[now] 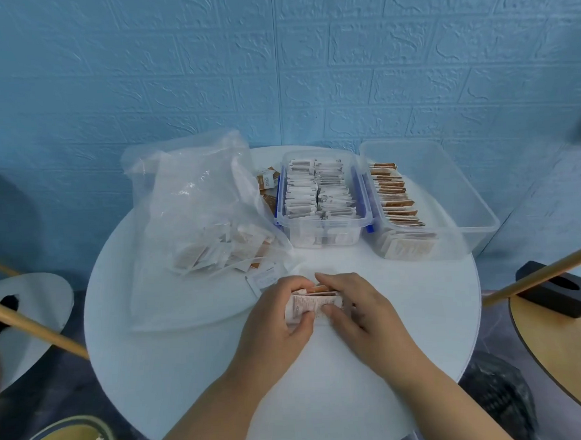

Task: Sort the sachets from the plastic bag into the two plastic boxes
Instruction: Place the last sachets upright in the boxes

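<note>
1. Head view: in front of the latched box [325, 240], on the person's side, the left hand [280, 316] and right hand [357, 303] pinch one small stack [308, 303] of sachets between them. The thumbs press its near face and the fingers curl over its far edge.
2. White and brown edges show together in the stack. Dropped in whole, one sort would probably land in the wrong box.
3. The sachets are thin, flat paper rectangles that look slick. A slack pinch could let them fan out over the smooth, round white table [222, 358].
4. The latched box is rigid clear plastic with blue clips, packed with upright white sachets in two rows. Little room seems left, so forcing more in may buckle them.
5. Right of it, the clear box [449, 184] holds a brown row along its left wall, and the rest is bare. That unsupported row could topple sideways.
6. Left of the latched box, the bag [197, 204] is soft, crinkled film, slumped, with sachets heaped at its mouth. A tug could spill them.
7. A loose sachet [263, 281] lies in front and left of the latched box, and is easily overlooked.
</note>
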